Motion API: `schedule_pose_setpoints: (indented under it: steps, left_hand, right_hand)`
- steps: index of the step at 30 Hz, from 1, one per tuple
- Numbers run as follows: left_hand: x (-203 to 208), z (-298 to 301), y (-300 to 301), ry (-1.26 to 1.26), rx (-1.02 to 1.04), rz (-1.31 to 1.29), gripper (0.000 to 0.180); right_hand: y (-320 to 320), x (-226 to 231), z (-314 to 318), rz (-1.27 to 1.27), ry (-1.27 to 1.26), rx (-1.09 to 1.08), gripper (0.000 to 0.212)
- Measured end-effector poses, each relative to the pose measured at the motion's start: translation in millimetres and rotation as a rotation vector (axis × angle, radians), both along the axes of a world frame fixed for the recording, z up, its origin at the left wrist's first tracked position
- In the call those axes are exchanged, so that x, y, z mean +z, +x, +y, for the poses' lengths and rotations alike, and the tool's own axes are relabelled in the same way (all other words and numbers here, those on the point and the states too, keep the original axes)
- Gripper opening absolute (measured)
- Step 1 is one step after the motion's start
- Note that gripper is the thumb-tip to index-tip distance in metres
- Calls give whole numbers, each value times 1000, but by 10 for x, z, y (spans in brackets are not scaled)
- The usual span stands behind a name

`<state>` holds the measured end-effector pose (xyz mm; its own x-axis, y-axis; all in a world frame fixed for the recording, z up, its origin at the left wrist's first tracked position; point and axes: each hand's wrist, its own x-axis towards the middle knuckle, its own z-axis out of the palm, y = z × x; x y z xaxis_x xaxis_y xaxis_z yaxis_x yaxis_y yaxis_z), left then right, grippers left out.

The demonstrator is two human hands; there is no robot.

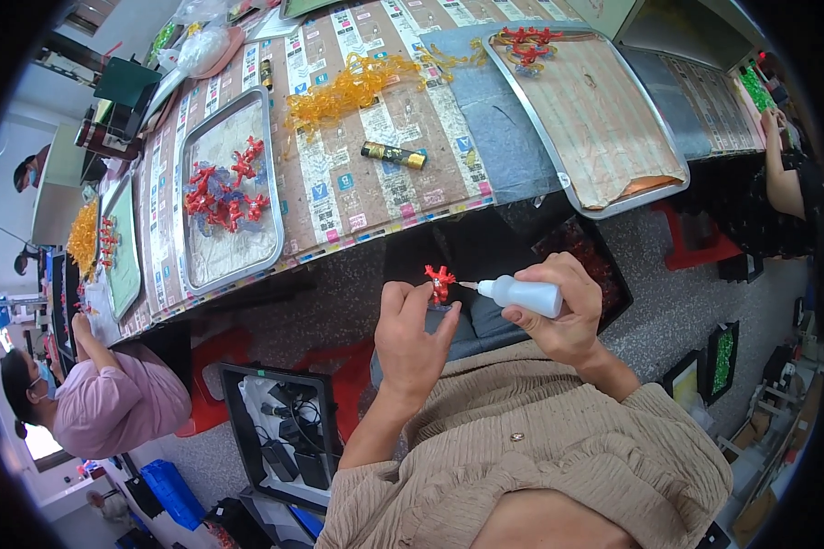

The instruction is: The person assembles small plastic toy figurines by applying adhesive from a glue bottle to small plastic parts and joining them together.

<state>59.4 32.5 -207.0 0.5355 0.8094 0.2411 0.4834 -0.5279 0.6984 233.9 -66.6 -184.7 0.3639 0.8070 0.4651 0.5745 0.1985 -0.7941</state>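
Observation:
Above my lap, my left hand (406,334) pinches a small red plastic figure (439,282) with several stubby limbs and a bluish clear part under it. My right hand (566,309) grips a white squeeze bottle (527,296) lying sideways. The bottle's thin nozzle points left and reaches the figure's right side; whether the tip touches it I cannot tell. On the table, a metal tray (189,240) to the left holds a heap of similar red figures (218,203) with bluish clear pieces. Another metal tray (604,137) at the right carries a few red figures (527,46) at its far end.
Amber clear plastic pieces (357,90) lie heaped mid-table, beyond a black and gold cylinder (394,155). The table's front edge (375,233) runs just past my hands. People sit at both sides. A black crate (279,430) with power adapters stands at my lower left.

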Motion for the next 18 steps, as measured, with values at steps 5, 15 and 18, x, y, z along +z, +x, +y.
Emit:
schedule_pose_setpoints:
  steps: [5, 15, 18]
  left_hand:
    - [50, -28, 2, -36, -9, 35, 35]
    - [69, -26, -21, -81, 5, 62, 35]
    - [-16, 33, -72, -7, 18, 6, 34]
  right_hand:
    - [-27, -47, 17, 5, 11, -5, 40]
    - [-22, -37, 22, -15, -9, 9, 41]
    - [-18, -12, 72, 46, 14, -43, 37]
